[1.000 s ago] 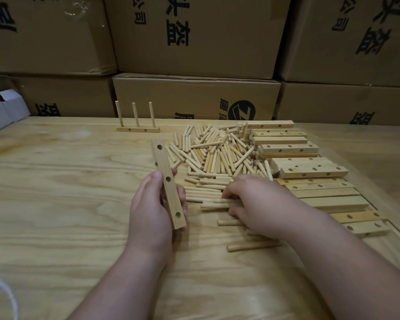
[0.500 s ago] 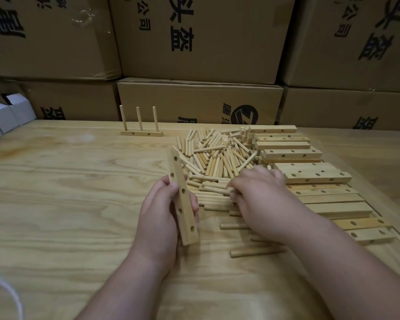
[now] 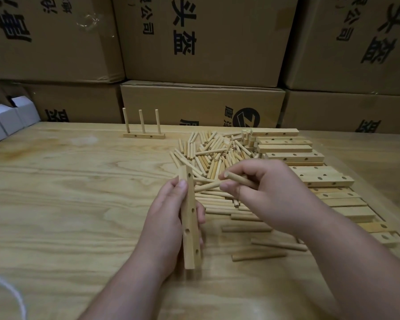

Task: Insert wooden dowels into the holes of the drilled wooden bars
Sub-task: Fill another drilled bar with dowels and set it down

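Note:
My left hand (image 3: 165,218) grips a drilled wooden bar (image 3: 189,227), held almost on end above the table with its holes facing right. My right hand (image 3: 263,192) pinches a wooden dowel (image 3: 237,179) between thumb and fingers; the dowel's free end points left toward the bar's upper part, a short gap away. Behind both hands lies a loose pile of dowels (image 3: 208,155). A row of drilled bars (image 3: 293,155) is laid out to the right. A bar with three upright dowels (image 3: 143,134) stands at the back.
Stacked cardboard boxes (image 3: 201,105) wall off the table's far edge. Small white boxes (image 3: 7,118) sit at the far left. A few stray dowels (image 3: 259,255) lie near my right forearm. A white cord (image 3: 12,294) crosses the lower left corner.
My right hand has lifted off the dowel pile with one dowel pinched and moved toward the bar. My left hand has turned the bar more upright.

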### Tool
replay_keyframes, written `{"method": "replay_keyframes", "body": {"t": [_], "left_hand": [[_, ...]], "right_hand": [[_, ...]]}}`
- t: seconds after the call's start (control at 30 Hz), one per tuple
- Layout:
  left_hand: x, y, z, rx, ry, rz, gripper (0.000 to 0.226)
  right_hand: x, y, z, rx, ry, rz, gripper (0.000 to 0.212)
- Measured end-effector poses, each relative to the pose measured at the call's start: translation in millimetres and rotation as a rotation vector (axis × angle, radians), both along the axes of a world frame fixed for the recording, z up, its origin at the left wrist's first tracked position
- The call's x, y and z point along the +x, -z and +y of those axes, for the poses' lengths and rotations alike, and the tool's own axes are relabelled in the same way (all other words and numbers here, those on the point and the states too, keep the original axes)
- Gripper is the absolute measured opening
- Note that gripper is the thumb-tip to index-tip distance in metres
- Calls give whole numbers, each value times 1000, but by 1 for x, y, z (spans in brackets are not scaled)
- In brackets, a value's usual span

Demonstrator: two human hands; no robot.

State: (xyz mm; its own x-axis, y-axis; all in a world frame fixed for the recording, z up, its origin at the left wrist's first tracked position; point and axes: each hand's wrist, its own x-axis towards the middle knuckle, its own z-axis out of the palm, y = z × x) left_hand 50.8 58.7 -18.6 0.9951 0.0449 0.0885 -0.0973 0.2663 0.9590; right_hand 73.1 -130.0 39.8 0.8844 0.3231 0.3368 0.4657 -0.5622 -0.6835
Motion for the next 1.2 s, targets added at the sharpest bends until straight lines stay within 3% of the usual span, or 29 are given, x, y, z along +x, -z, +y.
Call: {"method": "replay_keyframes", "body": {"t": [0.13,0.4,0.63,0.9,1.2], "left_hand": [[0,0,0,51,18,7,24],[-2,0,-1,174,-6,16,44],[0,3,1,218,29,-2,43],[1,5,0,254,41,-5,40],[0,2,-1,130,51,-36,38]], "right_hand": [[-4,-5,2,29,-4,-26,3],[-7,-10,3,138,8,-60,5],[-6,-8,4,110,48,-17,21],[-9,-7,10,45,86,-6,24],[-8,-5,14,180,115,63,41]]}}
